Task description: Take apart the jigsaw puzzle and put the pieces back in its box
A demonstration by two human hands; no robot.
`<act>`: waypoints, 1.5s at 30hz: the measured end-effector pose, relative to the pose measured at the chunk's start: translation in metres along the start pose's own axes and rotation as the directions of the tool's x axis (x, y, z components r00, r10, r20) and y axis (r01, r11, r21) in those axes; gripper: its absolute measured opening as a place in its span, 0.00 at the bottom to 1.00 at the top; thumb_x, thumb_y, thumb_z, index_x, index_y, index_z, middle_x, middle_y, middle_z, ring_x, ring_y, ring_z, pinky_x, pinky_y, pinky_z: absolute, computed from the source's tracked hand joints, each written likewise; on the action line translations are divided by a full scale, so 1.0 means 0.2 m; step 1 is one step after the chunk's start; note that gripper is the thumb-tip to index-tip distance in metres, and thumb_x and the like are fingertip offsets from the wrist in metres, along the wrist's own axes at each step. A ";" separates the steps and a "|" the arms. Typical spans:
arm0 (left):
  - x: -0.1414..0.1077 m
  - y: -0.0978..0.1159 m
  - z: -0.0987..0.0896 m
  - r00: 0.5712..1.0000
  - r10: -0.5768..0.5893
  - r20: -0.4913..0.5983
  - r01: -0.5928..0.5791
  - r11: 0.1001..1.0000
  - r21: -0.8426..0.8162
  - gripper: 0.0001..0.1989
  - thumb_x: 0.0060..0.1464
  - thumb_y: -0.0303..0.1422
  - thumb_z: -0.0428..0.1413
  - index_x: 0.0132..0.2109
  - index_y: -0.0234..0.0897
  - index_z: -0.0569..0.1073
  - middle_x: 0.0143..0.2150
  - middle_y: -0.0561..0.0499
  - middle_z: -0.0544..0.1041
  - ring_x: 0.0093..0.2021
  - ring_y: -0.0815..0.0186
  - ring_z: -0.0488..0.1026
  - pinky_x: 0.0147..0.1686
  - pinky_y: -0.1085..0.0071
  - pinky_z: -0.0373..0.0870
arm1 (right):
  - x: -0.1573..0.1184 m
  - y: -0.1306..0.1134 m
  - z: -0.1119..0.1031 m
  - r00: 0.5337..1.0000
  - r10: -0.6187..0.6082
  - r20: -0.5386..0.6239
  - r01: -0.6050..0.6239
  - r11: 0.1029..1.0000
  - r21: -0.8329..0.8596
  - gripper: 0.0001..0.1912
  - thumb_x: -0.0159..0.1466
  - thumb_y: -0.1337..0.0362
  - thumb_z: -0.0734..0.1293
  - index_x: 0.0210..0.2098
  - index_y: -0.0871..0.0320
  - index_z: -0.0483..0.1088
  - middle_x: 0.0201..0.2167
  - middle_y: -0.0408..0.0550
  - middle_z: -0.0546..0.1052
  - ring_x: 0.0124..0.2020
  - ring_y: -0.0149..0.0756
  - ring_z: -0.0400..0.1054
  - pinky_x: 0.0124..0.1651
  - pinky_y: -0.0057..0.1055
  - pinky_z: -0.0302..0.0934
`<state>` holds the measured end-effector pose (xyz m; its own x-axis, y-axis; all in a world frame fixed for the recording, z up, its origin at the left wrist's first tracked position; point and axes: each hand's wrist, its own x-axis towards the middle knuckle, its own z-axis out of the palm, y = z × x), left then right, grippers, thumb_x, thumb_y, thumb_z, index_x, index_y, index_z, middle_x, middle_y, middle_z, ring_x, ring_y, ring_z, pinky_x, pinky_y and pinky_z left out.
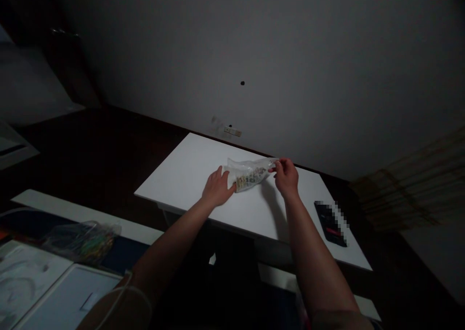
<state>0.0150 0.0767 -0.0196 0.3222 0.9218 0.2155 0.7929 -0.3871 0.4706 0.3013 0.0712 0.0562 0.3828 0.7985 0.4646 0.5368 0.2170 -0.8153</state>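
A clear plastic bag [250,166] sits near the middle of the white table [174,170], with many small pale and dark pieces [251,178] inside; they are too small to name. My left hand [218,187] rests at the bag's left end, fingers spread and thumb touching its lower corner. On the other side, my right hand [286,176] pinches the bag's right end and holds it a little above the tabletop, so the bag slants up to the right.
A dark flat object [329,223], partly pixelated, lies on the table's right part. Behind the table stands a grey wall with a socket [232,131]. At lower left are another plastic bag [96,240] with coloured contents and a white panel [76,291]. A striped curtain [403,194] hangs at right.
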 end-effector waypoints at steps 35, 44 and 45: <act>-0.02 0.00 -0.02 0.970 0.242 0.024 -0.240 0.969 -0.064 0.42 0.66 0.48 0.68 0.79 0.38 0.68 0.77 0.32 0.76 0.78 0.38 0.72 0.80 0.44 0.65 | 0.14 -0.71 -0.07 0.884 -0.398 0.246 0.465 0.689 -0.555 0.14 0.77 0.65 0.60 0.47 0.51 0.78 0.43 0.54 0.82 0.37 0.46 0.69 0.41 0.40 0.55; -0.03 -0.01 -0.01 0.973 0.230 0.032 -0.227 0.971 -0.069 0.44 0.65 0.50 0.66 0.81 0.40 0.65 0.78 0.33 0.74 0.79 0.40 0.70 0.81 0.43 0.63 | 0.17 -0.77 -0.21 0.874 -0.455 0.173 0.460 0.657 -0.597 0.14 0.78 0.61 0.60 0.48 0.52 0.78 0.40 0.53 0.81 0.39 0.46 0.72 0.42 0.38 0.60; -0.03 -0.01 -0.01 0.972 0.232 0.036 -0.230 0.971 -0.062 0.44 0.65 0.50 0.66 0.81 0.40 0.65 0.78 0.33 0.74 0.79 0.40 0.70 0.81 0.44 0.63 | 0.17 -0.77 -0.23 0.876 -0.455 0.161 0.451 0.653 -0.608 0.14 0.78 0.60 0.60 0.48 0.52 0.77 0.40 0.53 0.81 0.39 0.46 0.72 0.42 0.38 0.61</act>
<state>0.0108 0.0725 -0.0189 0.5159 0.8068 0.2880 0.6640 -0.5890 0.4606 0.2668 0.0401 0.2133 -0.0300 0.6906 0.7226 0.9806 0.1603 -0.1126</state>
